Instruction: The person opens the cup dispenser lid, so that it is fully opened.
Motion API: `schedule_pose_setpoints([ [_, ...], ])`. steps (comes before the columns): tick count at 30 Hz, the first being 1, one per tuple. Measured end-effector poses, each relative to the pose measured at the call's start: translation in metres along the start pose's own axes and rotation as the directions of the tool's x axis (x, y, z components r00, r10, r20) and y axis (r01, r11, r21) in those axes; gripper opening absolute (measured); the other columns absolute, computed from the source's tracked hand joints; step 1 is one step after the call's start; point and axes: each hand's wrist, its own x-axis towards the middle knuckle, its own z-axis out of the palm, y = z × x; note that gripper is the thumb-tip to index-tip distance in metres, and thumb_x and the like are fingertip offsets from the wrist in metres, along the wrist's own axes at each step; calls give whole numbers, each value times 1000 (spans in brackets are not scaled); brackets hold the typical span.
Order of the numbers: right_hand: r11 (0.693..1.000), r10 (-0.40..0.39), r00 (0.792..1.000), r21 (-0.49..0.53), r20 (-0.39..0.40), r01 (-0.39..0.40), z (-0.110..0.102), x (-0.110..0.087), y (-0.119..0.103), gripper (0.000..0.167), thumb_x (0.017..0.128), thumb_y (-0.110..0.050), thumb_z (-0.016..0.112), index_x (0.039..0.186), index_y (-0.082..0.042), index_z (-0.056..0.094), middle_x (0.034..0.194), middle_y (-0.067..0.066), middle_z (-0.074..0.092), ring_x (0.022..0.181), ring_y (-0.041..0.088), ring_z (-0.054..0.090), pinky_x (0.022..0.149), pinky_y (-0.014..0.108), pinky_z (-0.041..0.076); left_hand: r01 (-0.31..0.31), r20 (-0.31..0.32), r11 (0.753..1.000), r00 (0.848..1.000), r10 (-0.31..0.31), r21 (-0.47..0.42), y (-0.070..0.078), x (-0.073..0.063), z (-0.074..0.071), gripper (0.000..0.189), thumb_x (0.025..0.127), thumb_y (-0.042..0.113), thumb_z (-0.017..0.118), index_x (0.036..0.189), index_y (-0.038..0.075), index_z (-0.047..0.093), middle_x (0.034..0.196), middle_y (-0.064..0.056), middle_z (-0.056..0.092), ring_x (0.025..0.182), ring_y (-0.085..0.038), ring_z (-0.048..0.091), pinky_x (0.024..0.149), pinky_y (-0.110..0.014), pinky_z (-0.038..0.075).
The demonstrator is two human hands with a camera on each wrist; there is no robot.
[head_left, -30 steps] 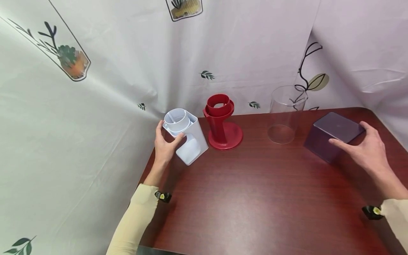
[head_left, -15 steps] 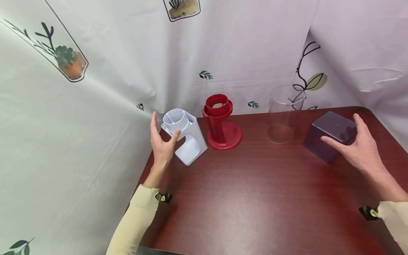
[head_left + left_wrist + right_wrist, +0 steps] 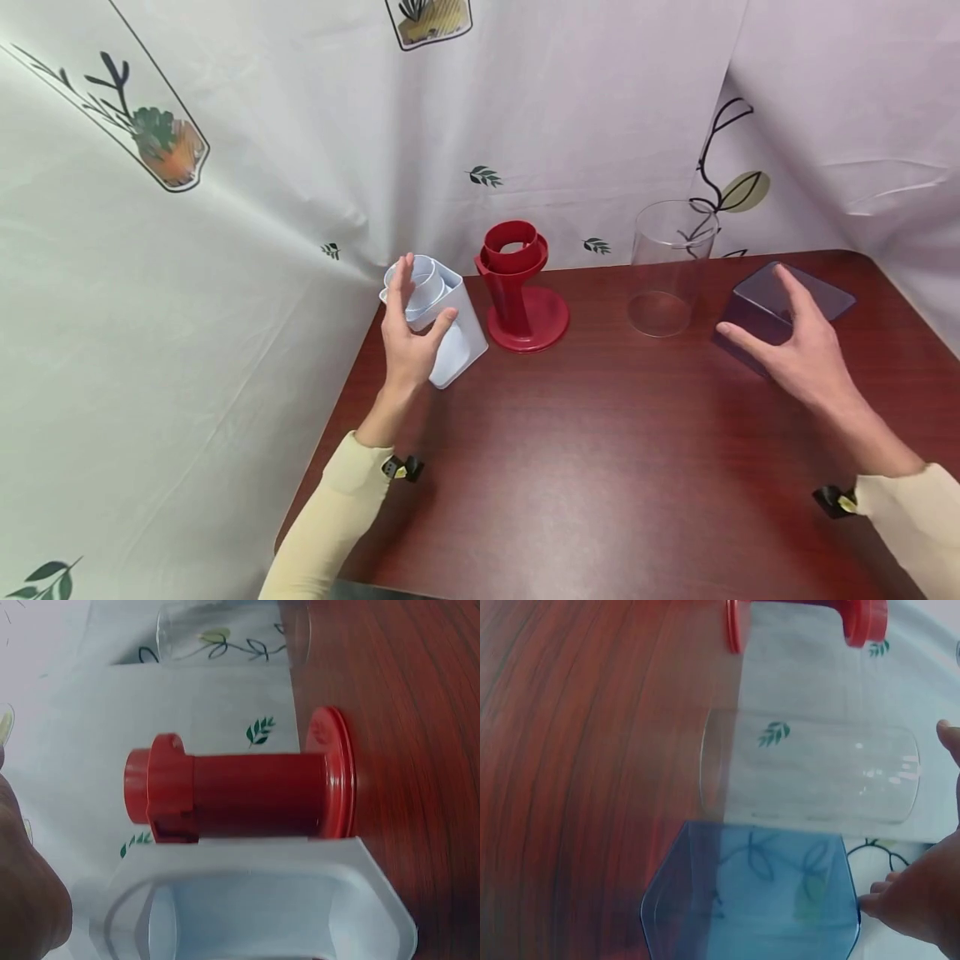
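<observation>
My left hand (image 3: 408, 350) is raised in front of a white plastic holder (image 3: 468, 333) with a round cup at its top, thumb and fingers spread. In the head view the fingers overlap the holder's left side. On the right, my right hand (image 3: 810, 358) has thumb and fingers apart in front of a dark, see-through box (image 3: 750, 304), which looks bluish in the right wrist view. Between these stand a red plastic stand (image 3: 525, 321) with a round base and ring top, and a clear cylinder (image 3: 660, 312).
A reddish-brown wooden table (image 3: 585, 467) carries everything. White sheeting (image 3: 585, 108) printed with leaves and plants rises along its back and left sides. The box stands close to the table's back right corner.
My left hand has come off the white holder and shifted right in front of it. My right hand has let go of the dark box and moved left. The objects stay in place.
</observation>
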Motion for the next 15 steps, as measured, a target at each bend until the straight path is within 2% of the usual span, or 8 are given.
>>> schedule_pose_setpoints([
  [5, 997, -37, 999, 62, 28, 35, 11, -2, -6, 105, 92, -29, 84, 172, -25, 17, 175, 13, 22, 160, 35, 22, 130, 46, 15, 10, 87, 1000, 996, -9, -17, 3, -1, 10, 84, 83, -11, 79, 155, -15, 36, 159, -28, 46, 149, -44, 41, 119, -62, 36],
  [8, 993, -69, 997, 96, 38, 65, 18, -2, -10, 105, 91, -24, 86, 172, -27, 19, 174, 11, 25, 160, 29, 22, 129, 30, 16, 31, 144, 999, 989, -27, -27, 3, -3, 16, 84, 84, -7, 80, 155, -15, 36, 159, -28, 46, 148, -46, 41, 119, -63, 36],
  [11, 989, -95, 994, 122, 52, 88, 24, -3, -14, 105, 90, -21, 87, 171, -27, 22, 173, 11, 29, 159, 30, 26, 122, 16, 19, 62, 194, 997, 980, -53, -41, 2, -5, 21, 84, 85, -5, 80, 156, -14, 36, 159, -29, 45, 148, -47, 41, 118, -64, 36],
  [13, 988, -103, 992, 124, 70, 93, 28, -3, -16, 105, 89, -21, 88, 171, -29, 22, 172, 11, 31, 157, 33, 30, 123, 17, 21, 83, 220, 995, 973, -71, -47, -7, -9, 26, 86, 85, -5, 81, 157, -12, 35, 160, -27, 45, 149, -46, 40, 119, -63, 35],
  [15, 988, -108, 990, 124, 91, 96, 31, -4, -18, 104, 90, -22, 88, 171, -30, 23, 171, 11, 32, 155, 38, 33, 126, 27, 24, 108, 249, 993, 964, -93, -45, -17, -13, 30, 88, 85, -3, 81, 160, -7, 35, 162, -25, 43, 151, -43, 39, 121, -61, 35],
])
